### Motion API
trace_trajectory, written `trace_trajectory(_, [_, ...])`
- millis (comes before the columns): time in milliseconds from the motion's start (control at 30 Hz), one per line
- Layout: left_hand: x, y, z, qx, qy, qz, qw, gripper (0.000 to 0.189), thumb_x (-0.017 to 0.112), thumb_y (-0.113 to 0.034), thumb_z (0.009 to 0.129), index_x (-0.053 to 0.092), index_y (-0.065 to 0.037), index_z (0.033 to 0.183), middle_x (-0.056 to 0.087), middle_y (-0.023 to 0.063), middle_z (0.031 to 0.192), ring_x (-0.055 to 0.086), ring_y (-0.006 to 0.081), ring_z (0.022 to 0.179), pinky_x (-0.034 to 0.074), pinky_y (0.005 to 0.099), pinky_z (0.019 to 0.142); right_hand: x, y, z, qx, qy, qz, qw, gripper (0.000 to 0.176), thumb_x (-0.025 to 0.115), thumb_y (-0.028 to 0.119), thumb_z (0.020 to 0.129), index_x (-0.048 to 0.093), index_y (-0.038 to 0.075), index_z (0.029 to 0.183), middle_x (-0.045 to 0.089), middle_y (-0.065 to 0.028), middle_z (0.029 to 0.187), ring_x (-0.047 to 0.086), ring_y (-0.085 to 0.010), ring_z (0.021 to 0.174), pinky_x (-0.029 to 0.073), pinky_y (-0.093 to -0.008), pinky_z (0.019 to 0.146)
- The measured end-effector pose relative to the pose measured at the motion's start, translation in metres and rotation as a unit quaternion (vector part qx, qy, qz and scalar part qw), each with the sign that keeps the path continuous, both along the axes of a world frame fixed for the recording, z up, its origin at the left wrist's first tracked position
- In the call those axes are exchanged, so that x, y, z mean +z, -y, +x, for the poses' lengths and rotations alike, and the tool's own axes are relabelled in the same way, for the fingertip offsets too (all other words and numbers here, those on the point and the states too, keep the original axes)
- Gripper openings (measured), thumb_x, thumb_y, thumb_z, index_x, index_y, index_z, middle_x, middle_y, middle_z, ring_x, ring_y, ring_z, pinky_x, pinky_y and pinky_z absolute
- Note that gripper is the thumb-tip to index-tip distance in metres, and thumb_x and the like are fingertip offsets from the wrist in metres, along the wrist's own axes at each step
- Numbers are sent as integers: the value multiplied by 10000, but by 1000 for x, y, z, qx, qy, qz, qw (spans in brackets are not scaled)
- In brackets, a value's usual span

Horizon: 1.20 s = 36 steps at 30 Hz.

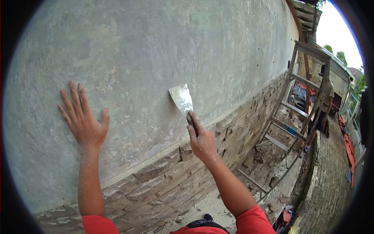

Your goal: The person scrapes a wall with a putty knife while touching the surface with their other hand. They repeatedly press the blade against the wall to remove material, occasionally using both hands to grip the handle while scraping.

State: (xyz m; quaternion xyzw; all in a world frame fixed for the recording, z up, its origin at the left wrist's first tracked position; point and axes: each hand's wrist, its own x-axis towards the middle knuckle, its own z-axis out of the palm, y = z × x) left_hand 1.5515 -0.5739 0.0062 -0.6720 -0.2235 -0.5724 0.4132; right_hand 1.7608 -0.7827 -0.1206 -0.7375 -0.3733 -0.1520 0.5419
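Observation:
My right hand grips the dark handle of a putty knife. Its wide metal blade, flecked with pale residue, is at the face of a grey-green wall; whether the edge touches cannot be told. On the left, my left hand rests flat against the same wall, fingers spread and holding nothing. Pale dust and flakes cling to both hands and forearms. The wall's surface is patchy, with worn, scraped-looking paint.
Rough stone cladding runs along the wall's lower part. A metal stepladder stands at the right, with another person behind it. A brick-paved path lies beyond, with orange cloth along its far edge.

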Motion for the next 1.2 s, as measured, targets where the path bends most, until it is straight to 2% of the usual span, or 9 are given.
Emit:
trace_trajectory(67, [5, 3, 13, 4, 9, 13, 1000, 789, 475, -448, 877, 146, -101, 1505, 103, 102, 1575, 62, 324, 1452, 59, 531, 1151, 58, 2, 38, 16, 61, 100, 993, 423, 519, 251, 937, 459, 182, 1350, 644, -236, 912, 598, -452, 818, 485, -489, 662])
trace_trajectory(167, [4, 8, 23, 38, 22, 24, 999, 808, 496, -435, 840, 183, -80, 1495, 131, 118, 1568, 75, 337, 1449, 63, 532, 1153, 131, 23, 77, -8, 56, 40, 998, 423, 503, 264, 943, 453, 191, 1357, 644, -243, 875, 602, -463, 781, 477, -500, 643])
trace_trajectory(267, [10, 9, 34, 78, 43, 37, 995, 798, 459, -454, 854, 176, -70, 1494, 131, 122, 1567, 84, 337, 1448, 75, 533, 1152, 124, 42, 102, -4, 58, -12, 998, 434, 496, 269, 945, 432, 196, 1368, 645, -241, 853, 607, -462, 762, 475, -506, 631])
trace_trajectory(400, [22, 14, 61, 56, 47, 33, 997, 808, 461, -452, 851, 167, -57, 1491, 129, 130, 1566, 83, 339, 1447, 76, 535, 1152, 1, 47, 127, 8, 53, 68, 996, 466, 516, 246, 939, 408, 187, 1389, 643, -214, 1049, 628, -419, 900, 516, -458, 737])
trace_trajectory(533, [38, 30, 96, 62, 5, 40, 997, 805, 456, -451, 859, 155, -57, 1492, 131, 132, 1565, 89, 336, 1447, 78, 526, 1155, 61, 55, 150, -13, -58, 45, 997, 427, 525, 219, 943, 467, 148, 1360, 634, -194, 1126, 599, -348, 1068, 499, -371, 839])
trace_trajectory(667, [48, 43, 125, 49, 1, 24, 999, 822, 488, -446, 848, 149, -72, 1497, 126, 119, 1569, 79, 322, 1451, 63, 523, 1157, 216, 47, 214, -77, 150, 119, 978, 422, 488, 270, 946, 491, 79, 1322, 638, -259, 957, 644, -399, 858, 479, -410, 733])
trace_trajectory(733, [56, 46, 134, 57, 6, 23, 998, 831, 503, -437, 840, 148, -74, 1497, 124, 118, 1570, 74, 320, 1452, 59, 526, 1157, 263, 66, 209, -70, 65, 66, 993, 422, 488, 279, 944, 504, 95, 1324, 632, -278, 905, 631, -411, 801, 470, -417, 716])
trace_trajectory(900, [72, 55, 154, 47, -12, 15, 999, 859, 542, -416, 821, 138, -75, 1498, 100, 108, 1574, 51, 310, 1454, 43, 523, 1159, 205, 73, 229, -87, 215, 72, 970, 429, 503, 296, 934, 515, 115, 1322, 638, -278, 898, 632, -414, 796, 468, -453, 745])
trace_trajectory(1200, [126, 105, 280, 13, -30, -33, 999, 865, 589, -402, 800, 166, -110, 1495, 115, 76, 1572, 56, 287, 1454, 44, 507, 1167, 237, 101, 228, -72, 122, -51, 989, 379, 488, 244, 941, 536, 148, 1304, 639, -234, 733, 628, -394, 627, 482, -458, 590])
